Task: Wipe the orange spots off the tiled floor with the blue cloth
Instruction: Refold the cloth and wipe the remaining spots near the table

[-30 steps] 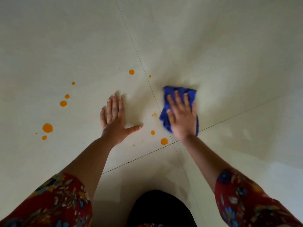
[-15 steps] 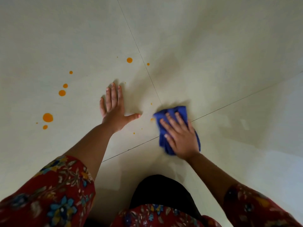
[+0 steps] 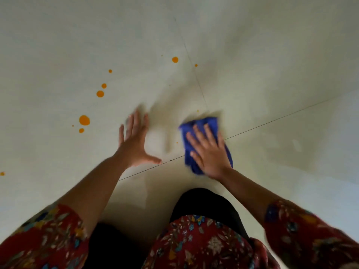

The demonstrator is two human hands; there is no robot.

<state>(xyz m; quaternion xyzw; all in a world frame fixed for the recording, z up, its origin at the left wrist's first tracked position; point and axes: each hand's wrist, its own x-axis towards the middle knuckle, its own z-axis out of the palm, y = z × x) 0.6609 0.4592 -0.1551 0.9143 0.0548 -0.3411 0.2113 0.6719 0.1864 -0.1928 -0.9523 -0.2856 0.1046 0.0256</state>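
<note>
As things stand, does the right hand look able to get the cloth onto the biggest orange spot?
Probably not directly: the left hand lies flat on the floor between the right hand, pressing the blue cloth, and the biggest orange spot. The left hand would likely have to move aside first.

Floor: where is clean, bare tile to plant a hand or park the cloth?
Bare: the tiles right of the blue cloth and right hand, either side of the grout line; also the near tile below the left hand. Crowded: left of that hand, where orange spots cluster.
</note>
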